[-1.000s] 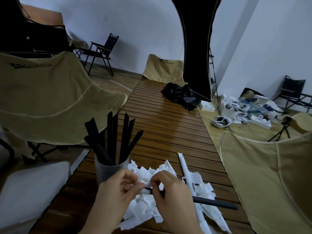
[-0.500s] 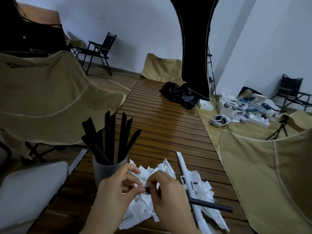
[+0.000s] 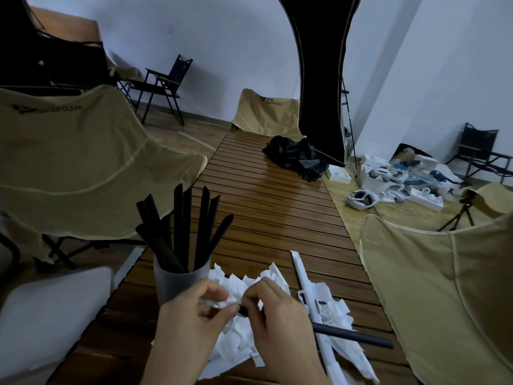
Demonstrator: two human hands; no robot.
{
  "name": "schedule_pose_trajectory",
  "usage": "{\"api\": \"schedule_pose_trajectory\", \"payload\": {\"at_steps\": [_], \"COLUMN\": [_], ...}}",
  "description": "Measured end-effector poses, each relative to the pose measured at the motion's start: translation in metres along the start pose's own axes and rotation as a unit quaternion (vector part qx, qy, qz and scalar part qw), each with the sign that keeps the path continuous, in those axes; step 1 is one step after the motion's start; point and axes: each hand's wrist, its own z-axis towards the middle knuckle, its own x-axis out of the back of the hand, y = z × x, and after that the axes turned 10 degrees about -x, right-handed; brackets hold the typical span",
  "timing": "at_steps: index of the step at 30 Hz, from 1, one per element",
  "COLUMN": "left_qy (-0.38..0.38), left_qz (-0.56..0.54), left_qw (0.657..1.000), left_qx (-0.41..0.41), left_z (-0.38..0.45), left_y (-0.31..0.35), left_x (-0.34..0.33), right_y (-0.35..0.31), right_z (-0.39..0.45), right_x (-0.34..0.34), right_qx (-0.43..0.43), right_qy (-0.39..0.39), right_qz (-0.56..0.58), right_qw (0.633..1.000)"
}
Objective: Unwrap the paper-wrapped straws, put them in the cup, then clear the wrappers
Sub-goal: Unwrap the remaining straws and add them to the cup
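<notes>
while both hands' fingers pinch it | straw (image 3: 352, 332) lies crosswise, free end right

Two bare forearms, left grip (image 3: 194, 315) and right grip (image 3: 280, 315), without sleeves, gloves or rings

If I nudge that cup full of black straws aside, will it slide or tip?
The cup probably tips easily: its straws stand far above the rim and lean outward. It looks like thin translucent plastic, so likely light. The slatted table may catch its base.
</notes>
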Motion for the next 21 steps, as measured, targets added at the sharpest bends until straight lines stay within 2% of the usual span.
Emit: {"api": "schedule_pose_trajectory", "payload": {"at_steps": [3,7,21], "left_qy": [-0.009,-0.018,0.012], "left_qz": [0.001,0.002,0.027], "left_qw": [1.0,1.0,0.984], "left_qx": [0.018,-0.003,-0.178], "left_z": [0.001,0.002,0.004], "left_y": [-0.002,0.0,-0.007], "left_x": [0.002,0.004,-0.006], "right_y": [-0.002,-0.004,-0.014], "right_z": [-0.001,0.0,-0.003], "right_x": [0.0,0.003,0.005], "right_qx": [0.013,0.006,-0.175], "right_qy": [0.0,-0.003,-0.027], "right_qz": [-0.01,-0.003,0.059], "right_qw": [1.0,1.0,0.982]}}
